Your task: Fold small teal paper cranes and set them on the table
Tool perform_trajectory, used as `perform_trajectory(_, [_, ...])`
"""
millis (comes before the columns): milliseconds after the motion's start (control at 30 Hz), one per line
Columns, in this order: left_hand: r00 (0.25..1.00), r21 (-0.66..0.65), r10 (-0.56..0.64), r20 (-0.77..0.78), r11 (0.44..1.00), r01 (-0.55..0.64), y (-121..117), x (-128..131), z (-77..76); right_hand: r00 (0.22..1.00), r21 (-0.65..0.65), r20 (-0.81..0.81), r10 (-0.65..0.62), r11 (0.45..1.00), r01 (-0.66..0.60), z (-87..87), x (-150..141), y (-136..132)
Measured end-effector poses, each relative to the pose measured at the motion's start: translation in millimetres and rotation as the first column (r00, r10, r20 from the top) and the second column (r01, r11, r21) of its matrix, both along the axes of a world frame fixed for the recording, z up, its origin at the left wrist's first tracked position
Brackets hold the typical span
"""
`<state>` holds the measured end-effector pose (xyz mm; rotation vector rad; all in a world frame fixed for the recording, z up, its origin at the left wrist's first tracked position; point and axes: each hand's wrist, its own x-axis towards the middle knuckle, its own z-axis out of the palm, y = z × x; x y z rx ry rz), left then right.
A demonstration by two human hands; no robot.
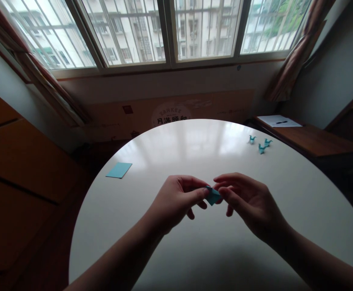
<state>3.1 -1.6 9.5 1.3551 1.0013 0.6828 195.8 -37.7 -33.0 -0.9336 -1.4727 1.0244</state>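
A small folded piece of blue paper point(212, 196) is held up over the white round table point(170, 258). My left hand point(179, 198) pinches its left side between thumb and fingers. At its right corner, my right hand point(246, 198) has thumb and forefinger closed on the paper, the other fingers loosely curled. Three small folded blue paper birds point(261, 148) stand together at the table's far right. On the far left lies a stack of square blue paper sheets point(119, 170).
Beyond the table's right edge, a brown wooden desk point(318, 139) bears white paper point(279, 121) with a pen point(282, 122) on it. A large printed cardboard panel point(112, 117) leans under the barred window point(134, 32). Wooden cabinets point(22, 161) stand to the left.
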Motion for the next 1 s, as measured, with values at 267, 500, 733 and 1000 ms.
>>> perform_trajectory(267, [1.0,-0.037,0.02,-0.008,0.999,-0.021,3.0,0.5,-5.0,0.991,-0.316,-0.096,0.098,0.941,-0.124,1.1,-0.3,5.2])
perform_trajectory(500, [0.999,-0.002,0.034,-0.034,0.999,-0.034,2.6,2.3,-3.7,0.996,-0.292,-0.057,0.072,0.953,-0.085,-1.2,-2.4,4.7])
perform_trajectory(733, [0.999,0.059,0.035,-0.032,0.998,-0.033,2.0,1.6,-4.7,0.97,-0.402,-0.181,0.162,0.888,-0.223,-0.8,0.7,6.7])
perform_trajectory(1000, [0.985,-0.2,0.119,0.123,0.975,-0.092,5.4,0.0,-7.9,0.991,-0.309,-0.125,0.051,0.947,-0.088,-2.3,1.4,6.0])
